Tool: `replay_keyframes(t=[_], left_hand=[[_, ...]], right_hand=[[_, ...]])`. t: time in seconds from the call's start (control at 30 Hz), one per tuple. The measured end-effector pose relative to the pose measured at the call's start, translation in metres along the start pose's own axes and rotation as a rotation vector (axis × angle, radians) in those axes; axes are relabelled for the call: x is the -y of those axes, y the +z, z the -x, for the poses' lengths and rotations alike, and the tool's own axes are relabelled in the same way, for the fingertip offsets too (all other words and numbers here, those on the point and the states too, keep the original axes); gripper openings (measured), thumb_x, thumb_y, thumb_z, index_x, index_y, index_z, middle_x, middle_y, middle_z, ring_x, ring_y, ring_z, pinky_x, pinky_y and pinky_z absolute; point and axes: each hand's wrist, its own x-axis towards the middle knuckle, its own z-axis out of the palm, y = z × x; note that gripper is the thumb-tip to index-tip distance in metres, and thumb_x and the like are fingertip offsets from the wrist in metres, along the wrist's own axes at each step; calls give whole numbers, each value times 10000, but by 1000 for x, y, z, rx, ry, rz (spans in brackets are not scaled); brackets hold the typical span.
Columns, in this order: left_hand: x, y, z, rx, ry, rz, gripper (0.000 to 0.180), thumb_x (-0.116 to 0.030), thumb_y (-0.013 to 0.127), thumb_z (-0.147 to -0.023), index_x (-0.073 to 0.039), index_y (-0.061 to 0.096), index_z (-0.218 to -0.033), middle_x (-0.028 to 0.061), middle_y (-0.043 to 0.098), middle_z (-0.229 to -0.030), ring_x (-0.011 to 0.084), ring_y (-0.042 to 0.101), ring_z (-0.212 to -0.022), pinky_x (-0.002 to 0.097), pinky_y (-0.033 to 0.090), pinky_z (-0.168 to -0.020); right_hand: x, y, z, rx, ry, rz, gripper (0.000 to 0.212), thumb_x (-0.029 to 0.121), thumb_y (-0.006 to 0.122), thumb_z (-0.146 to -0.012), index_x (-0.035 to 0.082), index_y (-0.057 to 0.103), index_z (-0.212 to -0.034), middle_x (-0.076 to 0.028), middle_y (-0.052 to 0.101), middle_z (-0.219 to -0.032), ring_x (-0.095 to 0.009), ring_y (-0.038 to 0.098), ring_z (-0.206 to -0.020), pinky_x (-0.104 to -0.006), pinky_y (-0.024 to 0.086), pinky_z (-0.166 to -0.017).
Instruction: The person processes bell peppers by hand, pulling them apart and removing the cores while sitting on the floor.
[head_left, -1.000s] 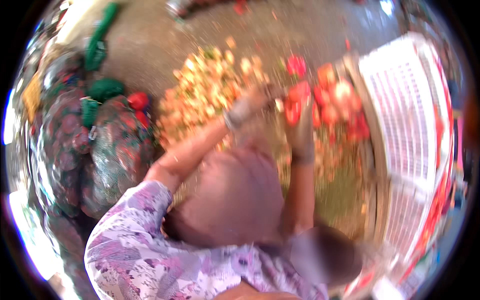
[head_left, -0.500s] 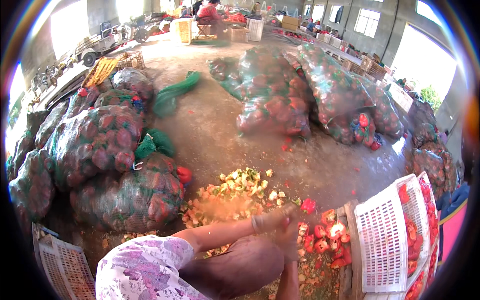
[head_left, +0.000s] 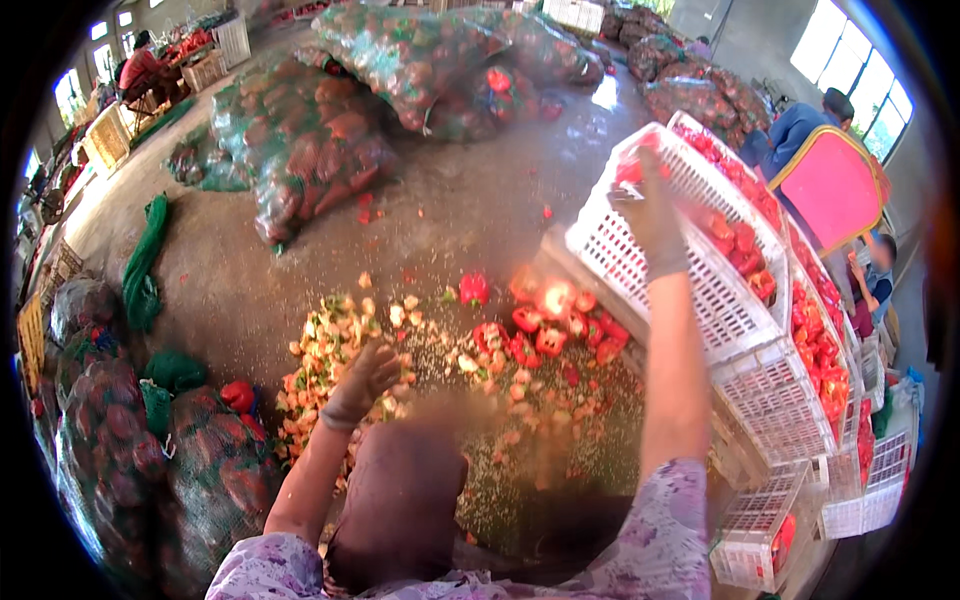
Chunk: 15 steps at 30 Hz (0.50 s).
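Note:
My right hand (head_left: 652, 225), in a brownish glove, reaches over the near rim of a white plastic crate (head_left: 725, 290) on the right. Its thumb and fingers are apart. Blurred red pepper (head_left: 629, 168) shows beside the fingertips; whether they touch it is unclear. My left hand (head_left: 366, 384), gloved too, hovers over a heap of pale pepper cores (head_left: 325, 345), fingers loosely spread with nothing visible in them. Between the hands, cored red peppers (head_left: 550, 340) lie on the floor against the crate's wooden support. One whole red pepper (head_left: 474, 289) sits apart from them.
Big net sacks of peppers stand ahead (head_left: 325, 140) and at the left (head_left: 215, 460). More crates of red peppers (head_left: 815, 350) line the right side. A pink-backed chair (head_left: 830, 185) and people are beyond them. Green netting (head_left: 146, 270) lies on the floor.
The view has turned to the right. My hands, close together above the floor before, are now apart: the right has moved up to the crate, the left over the core heap.

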Motion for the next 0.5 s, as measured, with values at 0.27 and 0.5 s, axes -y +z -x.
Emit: replay_keyframes(t=[0.27,0.5], left_hand=[[-12,-83,44,-195,85,34,413,-338,557,-966,-74,504,-1279,95,567,-1180,253,589,-1047,396,522,-899],[-24,-69,60,-9,268,-81,367,-263,486,-1004,-34,495,-1291,98,591,-1184,237,615,-1020,381,519,-922]], right_hand=[[167,33,87,410,-706,897,369,376,607,-871,9,571,-876,-178,597,-815,-382,615,-789,-471,490,-713],[193,34,185,860,-831,777,275,340,657,-847,67,627,-861,-145,581,-777,-324,608,-695,-426,489,-648]])
